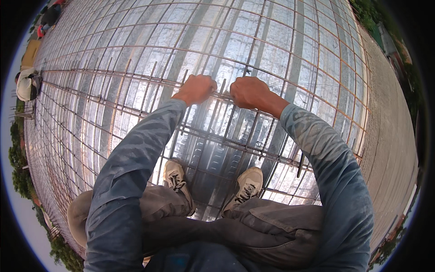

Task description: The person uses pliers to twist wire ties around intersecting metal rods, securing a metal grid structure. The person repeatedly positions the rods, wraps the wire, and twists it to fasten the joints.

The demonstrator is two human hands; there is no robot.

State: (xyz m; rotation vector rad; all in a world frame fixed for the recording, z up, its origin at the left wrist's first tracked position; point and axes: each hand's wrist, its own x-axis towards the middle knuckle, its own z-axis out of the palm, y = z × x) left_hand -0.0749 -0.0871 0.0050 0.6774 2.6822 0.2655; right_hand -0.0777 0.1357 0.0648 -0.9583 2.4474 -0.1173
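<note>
head view: squatting on a rebar mesh (136, 90) laid over corrugated metal decking (235, 50), shiny, ribs running toward 12 o'clock. left hand (198, 89) and right hand (248, 92) both closed into fists at centre, just beside each other, knuckles up, gripping at a bar crossing (223, 90) between them. cannot tell what, if anything, sits pinched inside either fist; fingers curled under and hidden. short upright bar end (223, 84) poking up in the gap between the hands. blue-grey sleeves (131, 163) coming in from 6 o'clock, grey trousers (272, 222) bent at the knees. two beige sneakers with dark laces, left shoe (176, 177) and right shoe (247, 185), planted on the bars at 6 o'clock from the hands. dark rod-like tool (301, 164) lying on the mesh at 4 o'clock, just beside the right sleeve. mesh edge and a plain grey strip of slab (389, 136) at 3 o'clock. another person in a white hat (27, 84) at 9 o'clock, well apart; one more figure (47, 18) at 11 o'clock near the rim. trees (20, 167) beyond the edge at 8 o'clock.
</note>
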